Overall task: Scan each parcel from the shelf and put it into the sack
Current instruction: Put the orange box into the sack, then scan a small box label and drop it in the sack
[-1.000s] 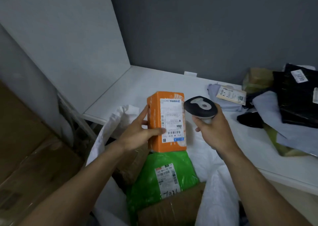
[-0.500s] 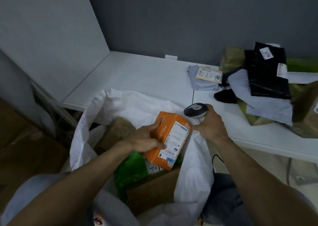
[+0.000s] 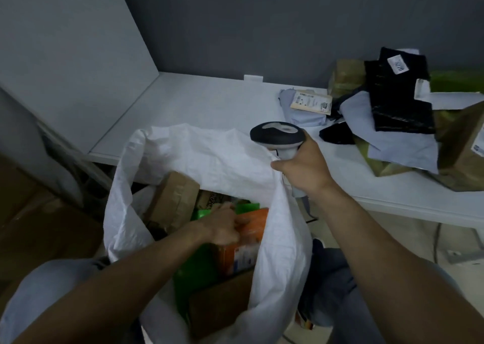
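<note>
The white shelf [image 3: 209, 100] is the biggest thing here, and its front edge runs just behind the sack. The white sack [image 3: 209, 157] stands open below that edge. It is soft and floppy, so its mouth could fold in and close if nothing props it. On the right of the shelf lies a pile of parcels [image 3: 398, 123], black, grey, brown and green, heaped on each other. The heap comes close to the front edge, so pulling one out fast could make others slide off onto the floor.

Inside the sack there is a brown cardboard box [image 3: 172, 199] at the back, a green parcel [image 3: 191, 273] in the middle and another brown box [image 3: 222, 301] at the front. They take up a lot of the room. The orange box [image 3: 252, 228] is in the sack too, on top of the green parcel and against the sack's right wall. It looks tilted, so I think it could tip over or get stuck on the side when it is let go.

The left hand [image 3: 222, 228] is down in the sack with its fingers curled over the top of the orange box, gripping it. The right hand [image 3: 306, 171] is wrapped tight round the handle of the barcode scanner [image 3: 276, 134], right by the sack's rim. I cannot tell if it pinches the rim as well. The scanner could bump the shelf edge or snag the sack.
</note>
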